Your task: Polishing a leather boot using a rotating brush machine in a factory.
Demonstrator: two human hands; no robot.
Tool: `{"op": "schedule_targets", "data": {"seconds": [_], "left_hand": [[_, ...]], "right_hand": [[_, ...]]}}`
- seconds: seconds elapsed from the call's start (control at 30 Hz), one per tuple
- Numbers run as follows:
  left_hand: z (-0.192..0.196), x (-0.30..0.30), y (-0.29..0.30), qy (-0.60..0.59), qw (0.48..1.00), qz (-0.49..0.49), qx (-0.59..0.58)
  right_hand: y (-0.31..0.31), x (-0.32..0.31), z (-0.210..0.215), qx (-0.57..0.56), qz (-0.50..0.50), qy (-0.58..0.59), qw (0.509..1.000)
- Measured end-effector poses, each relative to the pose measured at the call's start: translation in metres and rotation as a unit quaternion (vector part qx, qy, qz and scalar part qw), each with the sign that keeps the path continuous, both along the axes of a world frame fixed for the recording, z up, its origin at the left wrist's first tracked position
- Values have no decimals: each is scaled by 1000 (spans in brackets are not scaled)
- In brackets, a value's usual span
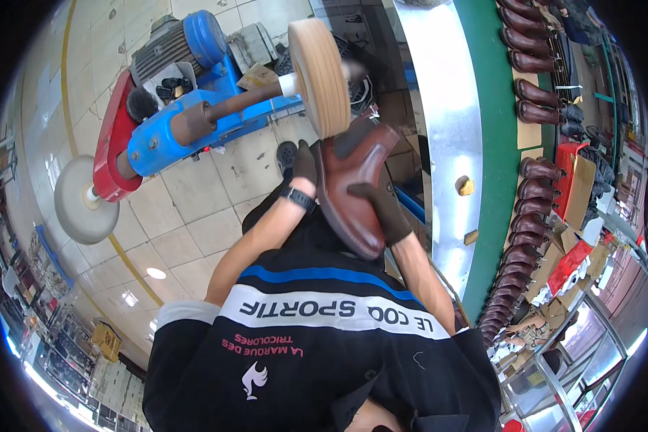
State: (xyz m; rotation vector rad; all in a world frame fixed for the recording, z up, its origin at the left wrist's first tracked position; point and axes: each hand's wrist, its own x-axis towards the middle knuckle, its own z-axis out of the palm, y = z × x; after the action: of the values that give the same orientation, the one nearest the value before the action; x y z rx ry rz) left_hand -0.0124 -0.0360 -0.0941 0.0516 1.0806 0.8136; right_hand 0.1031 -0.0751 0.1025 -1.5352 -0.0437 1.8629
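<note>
Brown boot (pixel 356 198) sat at frame centre, toe down, its upper end just below the tan wheel (pixel 322 83), contact unclear. Left hand (pixel 305 164), dark-gloved, lay along the sole side, forearm angled up from lower left, finger curl hidden; right hand (pixel 387 214), gloved likewise, pinched the upper, thumb stretched leftward across it, forearm rising from lower right.

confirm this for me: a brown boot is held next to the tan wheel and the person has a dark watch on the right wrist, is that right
Not quite: the dark watch is on the left wrist, not the right one, as the head view shows. The brown boot is held next to the tan wheel, as you said.
</note>
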Motion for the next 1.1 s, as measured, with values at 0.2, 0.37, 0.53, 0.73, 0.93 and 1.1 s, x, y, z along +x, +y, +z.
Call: {"op": "schedule_targets", "data": {"seconds": [0.2,0.37,0.53,0.73,0.93,1.1], "left_hand": [[63,5,25,121,984,-112,-73],[45,-7,8,-7,995,19,-99],[-12,-28,-19,-17,997,43,-60],[60,-5,10,90,988,21,-120],[62,-30,-2,-56,986,107,-116],[-6,-10,-15,323,934,-104,116]], "right_hand": [[3,18,-17,-79,-7,104,991],[1,11,-9,-29,62,56,996],[-9,4,-8,-55,87,72,992],[-9,16,-8,-54,19,121,991],[-8,7,-17,-52,68,74,994],[-10,19,-4,-44,53,112,991]]}}
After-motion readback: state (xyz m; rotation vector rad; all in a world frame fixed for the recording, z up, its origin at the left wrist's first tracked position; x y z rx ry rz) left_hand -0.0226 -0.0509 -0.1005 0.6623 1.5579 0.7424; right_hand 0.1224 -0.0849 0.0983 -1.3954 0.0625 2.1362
